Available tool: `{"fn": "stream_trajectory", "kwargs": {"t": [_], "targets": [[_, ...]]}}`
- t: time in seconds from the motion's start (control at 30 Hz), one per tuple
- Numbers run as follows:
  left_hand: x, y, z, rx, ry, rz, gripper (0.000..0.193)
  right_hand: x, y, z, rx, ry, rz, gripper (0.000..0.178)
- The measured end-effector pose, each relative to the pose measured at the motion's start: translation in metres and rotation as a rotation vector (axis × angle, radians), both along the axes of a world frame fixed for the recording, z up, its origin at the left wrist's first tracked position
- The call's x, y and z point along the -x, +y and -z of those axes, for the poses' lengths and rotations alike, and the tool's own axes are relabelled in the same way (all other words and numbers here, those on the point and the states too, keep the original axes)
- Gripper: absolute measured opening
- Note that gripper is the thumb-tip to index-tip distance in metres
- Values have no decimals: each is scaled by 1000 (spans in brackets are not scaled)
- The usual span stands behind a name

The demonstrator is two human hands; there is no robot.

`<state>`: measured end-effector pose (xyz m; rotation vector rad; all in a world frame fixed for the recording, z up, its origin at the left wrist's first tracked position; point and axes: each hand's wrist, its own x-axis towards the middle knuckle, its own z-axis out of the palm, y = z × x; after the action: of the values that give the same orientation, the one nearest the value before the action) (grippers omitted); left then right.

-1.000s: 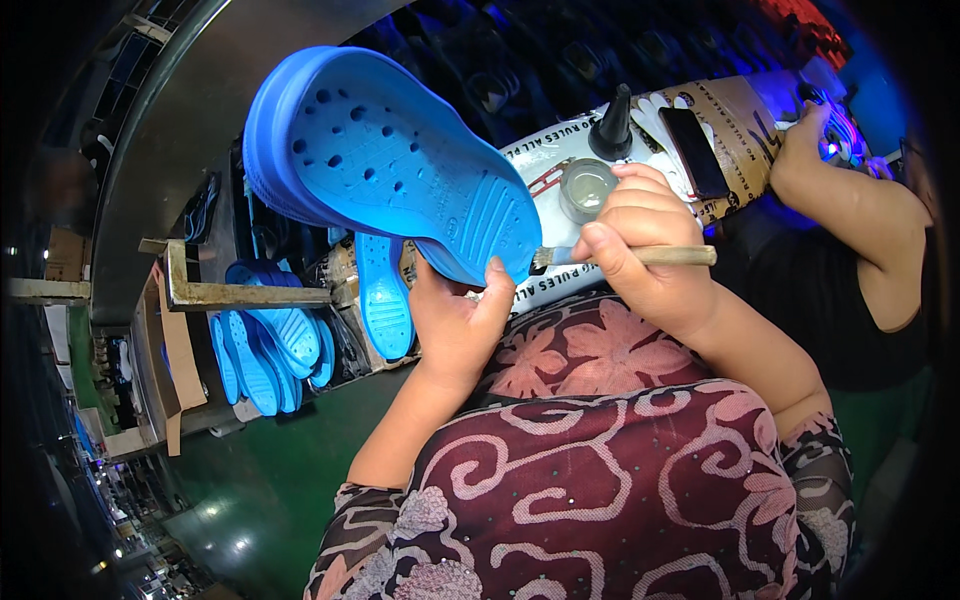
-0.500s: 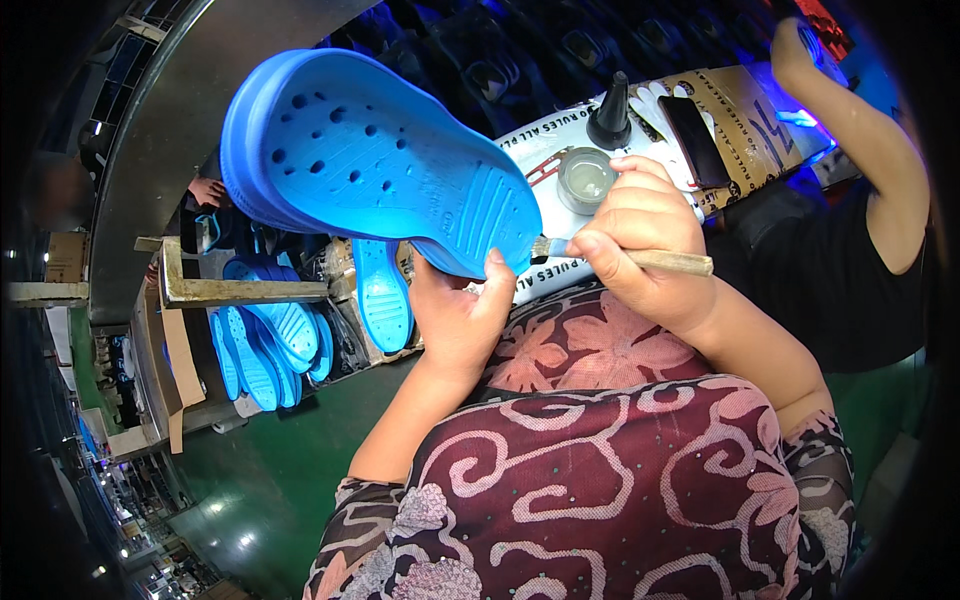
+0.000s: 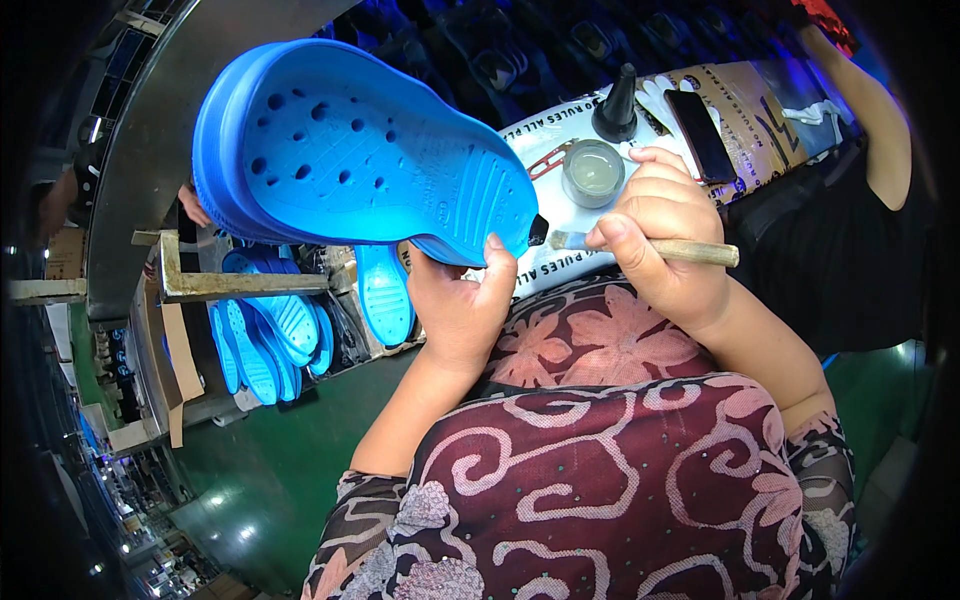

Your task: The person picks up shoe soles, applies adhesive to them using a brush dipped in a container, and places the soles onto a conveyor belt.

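My left hand [image 3: 458, 305] is closed on the heel end of a blue clog [image 3: 350, 160], thumb on its near edge. The clog is tilted with its perforated, ribbed inside turned up. A small black piece [image 3: 538, 230] shows at the heel edge. My right hand [image 3: 672, 245] grips a brush with a wooden handle [image 3: 705, 252]. Its bristles are apart from the clog, just right of the black piece. Just beyond that hand stands a glass jar [image 3: 580, 195] of cloudy, pale liquid. Behind the jar is a black cone-shaped thing [image 3: 615, 112].
A dark phone [image 3: 698, 135] lies on the printed white-and-brown covering [image 3: 562, 262]. Several blue insole-like pieces [image 3: 258, 350] hang or lean at left beside a wooden bar [image 3: 240, 285]. A grey metal edge [image 3: 150, 150] curves along the upper left. Another person's arm [image 3: 870, 110] is at right.
The brush has drawn back rightward from the clog's heel, so the black piece shows more. The clog has shifted slightly left. At right, the other person's arm has moved.
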<state>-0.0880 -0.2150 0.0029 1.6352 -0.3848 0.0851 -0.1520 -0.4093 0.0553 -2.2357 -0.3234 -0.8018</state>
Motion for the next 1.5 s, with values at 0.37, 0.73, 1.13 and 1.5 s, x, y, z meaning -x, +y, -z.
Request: {"fn": "stream_trajectory", "kwargs": {"t": [0.37, 0.73, 1.13, 1.5], "targets": [[-5, 3, 0, 4, 0, 34, 40, 3, 5, -1, 138, -33, 4, 16], [-8, -2, -2, 38, -47, 39, 35, 14, -21, -4, -119, 20, 91, 22], [8, 3, -7, -11, -212, 27, 46, 30, -39, 11, -265, 63, 213, 31], [9, -6, -13, 43, -277, 69, 39, 32, -44, 15, -276, 79, 207, 32]]}}
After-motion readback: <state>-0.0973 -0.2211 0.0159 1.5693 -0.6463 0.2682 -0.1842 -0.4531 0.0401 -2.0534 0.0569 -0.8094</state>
